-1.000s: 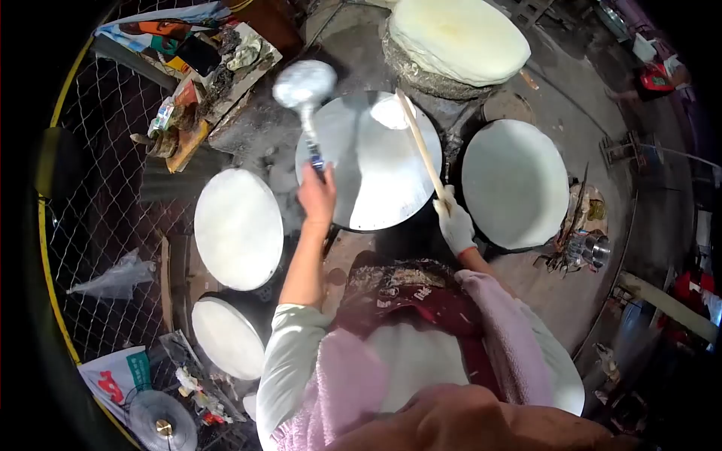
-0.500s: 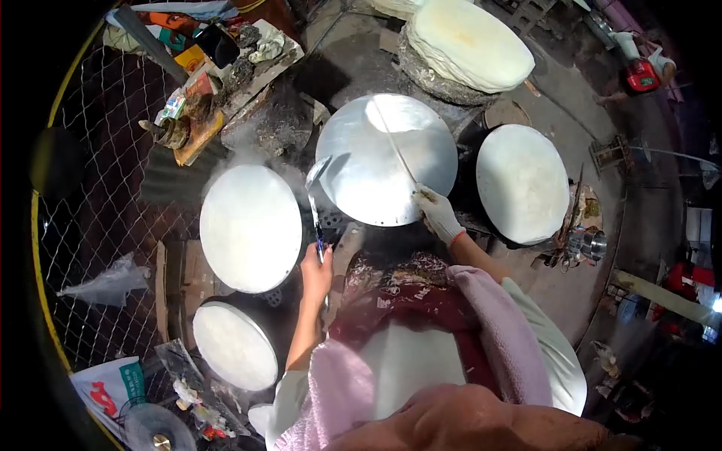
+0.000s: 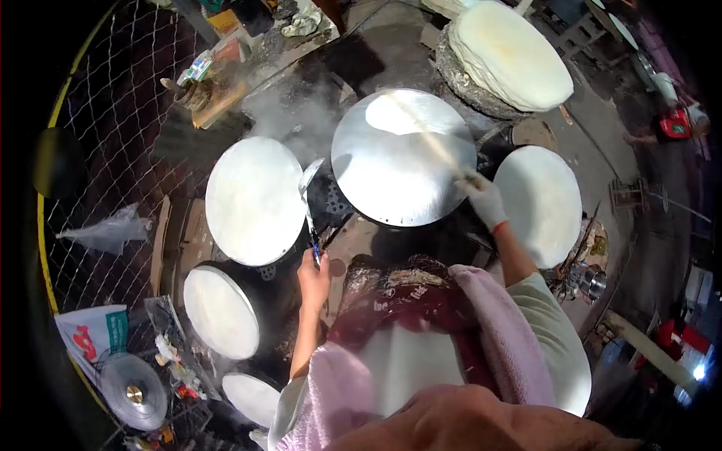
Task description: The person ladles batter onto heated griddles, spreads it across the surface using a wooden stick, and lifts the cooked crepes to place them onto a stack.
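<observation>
My left hand (image 3: 314, 284) is closed around the blue-marked handle of a ladle (image 3: 306, 203). The ladle's bowl is up between two round griddles. On my right hand (image 3: 485, 201) is a pale glove, smeared by motion, with an orange band at the wrist. It grips a thin stick (image 3: 435, 143), which slants blurred across the shiny middle griddle (image 3: 398, 184). A bright white patch lies at that griddle's far side; I cannot tell whether it is batter or glare. White-surfaced round griddles stand to the left (image 3: 254, 201) and right (image 3: 540, 203).
More white rounds (image 3: 219, 312) sit at lower left. Behind stands a tall stack of pale round sheets (image 3: 511, 56). Steam drifts at back left, before a cluttered board (image 3: 226, 98). Wire mesh (image 3: 113, 165) and a fan (image 3: 134, 395) are at left. A person (image 3: 699, 120) is at far right.
The view has shifted. My right hand has swept right with the stick, towards the middle griddle's right edge. The ladle stays in my left hand, between the left and middle griddles.
</observation>
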